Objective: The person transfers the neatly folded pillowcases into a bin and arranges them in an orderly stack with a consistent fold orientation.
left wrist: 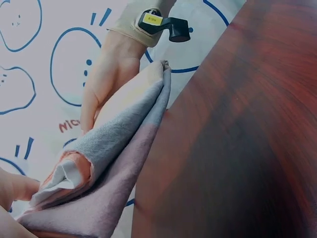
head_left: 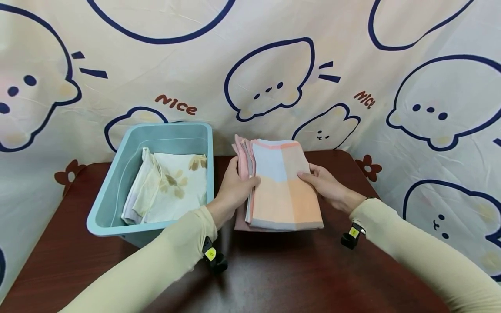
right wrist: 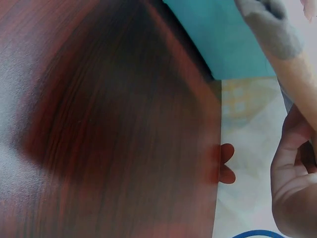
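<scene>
A folded color-block cloth [head_left: 289, 195], in peach, pale blue and beige with pink layers along its left side, is held up in front of me. My left hand [head_left: 234, 189] grips its layered left edge, thumb lying over the front. At the opposite edge my right hand [head_left: 326, 184] pinches the cloth with its thumb on top and fingers behind. The left wrist view shows the bundle [left wrist: 124, 134] tilted above the table, its stacked layers seen from the side. Most of the fingers behind the cloth are hidden.
A light blue plastic bin [head_left: 210, 174] stands left of the cloth on the dark red wooden table [head_left: 282, 274]. Inside the bin lie folded white cloths [head_left: 182, 182], the top one with a flower print. A cartoon-printed curtain [head_left: 270, 21] hangs behind the table and along its sides.
</scene>
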Action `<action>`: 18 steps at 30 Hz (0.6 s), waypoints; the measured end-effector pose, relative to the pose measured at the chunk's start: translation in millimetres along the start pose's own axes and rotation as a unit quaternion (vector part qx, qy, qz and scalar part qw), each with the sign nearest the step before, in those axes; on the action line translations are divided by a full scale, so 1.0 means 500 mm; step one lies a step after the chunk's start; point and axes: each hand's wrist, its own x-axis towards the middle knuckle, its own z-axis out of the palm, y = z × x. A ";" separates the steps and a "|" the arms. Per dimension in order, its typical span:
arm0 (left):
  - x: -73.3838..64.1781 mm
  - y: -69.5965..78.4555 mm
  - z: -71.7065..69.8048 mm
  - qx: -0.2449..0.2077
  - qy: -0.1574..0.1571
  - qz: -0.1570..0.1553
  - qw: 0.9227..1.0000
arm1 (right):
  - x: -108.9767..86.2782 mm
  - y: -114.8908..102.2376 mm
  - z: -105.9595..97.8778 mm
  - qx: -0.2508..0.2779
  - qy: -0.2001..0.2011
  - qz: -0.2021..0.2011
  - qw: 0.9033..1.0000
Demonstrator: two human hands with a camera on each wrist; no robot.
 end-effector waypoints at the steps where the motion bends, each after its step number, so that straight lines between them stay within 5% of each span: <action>1: 0.000 0.002 -0.002 0.000 0.000 -0.001 1.000 | 0.000 -0.002 0.000 0.001 0.000 -0.003 1.000; 18: -0.006 0.021 -0.044 -0.004 -0.012 0.005 1.000 | 0.006 -0.041 0.025 0.002 -0.007 -0.029 1.000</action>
